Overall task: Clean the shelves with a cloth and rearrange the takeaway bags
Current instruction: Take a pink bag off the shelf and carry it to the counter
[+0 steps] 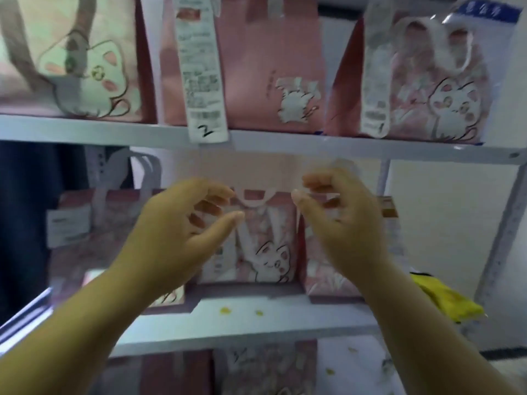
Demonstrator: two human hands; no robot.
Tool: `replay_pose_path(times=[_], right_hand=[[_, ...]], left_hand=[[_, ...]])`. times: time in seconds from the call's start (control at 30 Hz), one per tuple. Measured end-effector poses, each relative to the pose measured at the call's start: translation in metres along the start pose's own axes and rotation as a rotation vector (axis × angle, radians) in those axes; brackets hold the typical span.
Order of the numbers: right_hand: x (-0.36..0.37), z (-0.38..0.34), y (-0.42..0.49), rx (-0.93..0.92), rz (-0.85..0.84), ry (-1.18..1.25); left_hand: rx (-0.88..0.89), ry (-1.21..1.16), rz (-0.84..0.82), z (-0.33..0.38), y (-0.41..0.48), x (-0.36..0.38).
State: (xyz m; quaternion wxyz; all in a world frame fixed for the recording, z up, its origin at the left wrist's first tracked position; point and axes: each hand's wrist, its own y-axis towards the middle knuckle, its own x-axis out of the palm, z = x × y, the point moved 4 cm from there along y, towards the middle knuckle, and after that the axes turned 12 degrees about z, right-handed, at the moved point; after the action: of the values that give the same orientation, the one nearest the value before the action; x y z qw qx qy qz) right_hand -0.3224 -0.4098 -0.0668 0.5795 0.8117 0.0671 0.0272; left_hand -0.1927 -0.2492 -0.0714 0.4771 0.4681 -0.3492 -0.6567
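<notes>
I see my left hand raised before the middle shelf, fingers curled loosely with nothing in them. Between my hands stands the centre takeaway bag: pink, glossy, with white looped handles and a white cartoon cat drawn low on its front. It sits on the shelf between neighbouring pink bags. My right hand hovers likewise, empty and half-curled. Farther right, a yellow cloth lies on the shelf's end.
</notes>
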Motion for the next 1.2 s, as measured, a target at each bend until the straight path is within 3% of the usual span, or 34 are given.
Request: replay_pose_path(times=[0.4, 0.8, 1.07, 1.2], right_hand=[[0.131, -0.009, -0.105, 0.285, -0.492, 0.006], [0.230, 0.029, -0.134, 0.392, -0.531, -0.148], [0.247, 0.028, -0.153, 0.464, -0.615, -0.272], [0.252, 0.027, -0.158, 0.518, -0.601, -0.253]], left_hand=[[-0.439, 0.283, -0.001, -0.131, -0.079, -0.088], [-0.649, 0.531, 0.112, -0.239, -0.111, -0.104], [-0.904, 0.505, 0.084, -0.284, -0.117, -0.095], [-0.914, 0.437, 0.029, -0.295, -0.119, -0.093]])
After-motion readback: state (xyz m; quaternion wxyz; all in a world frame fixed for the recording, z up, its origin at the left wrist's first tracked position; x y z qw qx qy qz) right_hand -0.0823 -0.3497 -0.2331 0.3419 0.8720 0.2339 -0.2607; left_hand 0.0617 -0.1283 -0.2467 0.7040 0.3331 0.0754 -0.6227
